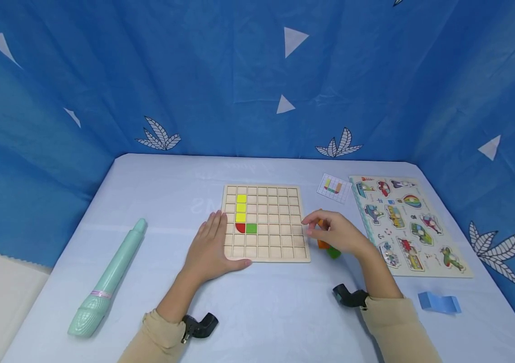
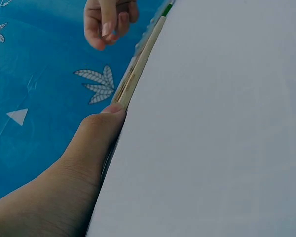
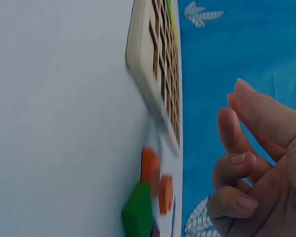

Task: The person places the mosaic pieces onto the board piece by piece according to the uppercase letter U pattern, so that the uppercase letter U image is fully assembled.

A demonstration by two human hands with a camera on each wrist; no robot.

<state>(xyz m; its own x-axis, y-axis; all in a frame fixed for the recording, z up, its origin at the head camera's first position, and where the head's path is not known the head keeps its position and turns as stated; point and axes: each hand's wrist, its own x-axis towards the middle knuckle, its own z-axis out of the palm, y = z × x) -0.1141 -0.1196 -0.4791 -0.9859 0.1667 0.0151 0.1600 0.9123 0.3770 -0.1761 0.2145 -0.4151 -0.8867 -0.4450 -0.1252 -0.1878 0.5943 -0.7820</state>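
Observation:
A wooden grid board (image 1: 280,242) lies mid-table. In it, three yellow squares (image 1: 241,207) form a column above a red rounded piece (image 1: 240,228), with a green square (image 1: 251,229) to the right of the red one. My left hand (image 1: 209,247) rests at the board's left side, fingers straight, thumb along the near edge. My right hand (image 1: 336,232) hovers by the board's right edge with loosely bent fingers; nothing shows between them in the right wrist view. Below it lie orange blocks (image 3: 150,168) and a green block (image 3: 138,211), partly hidden in the head view.
A small pattern card (image 1: 333,188) lies beyond the right hand. Farther right is a picture puzzle board (image 1: 402,229) with vehicle shapes. A blue curved block (image 1: 440,303) sits at the near right, and a mint-green microphone-shaped toy (image 1: 111,277) at the left.

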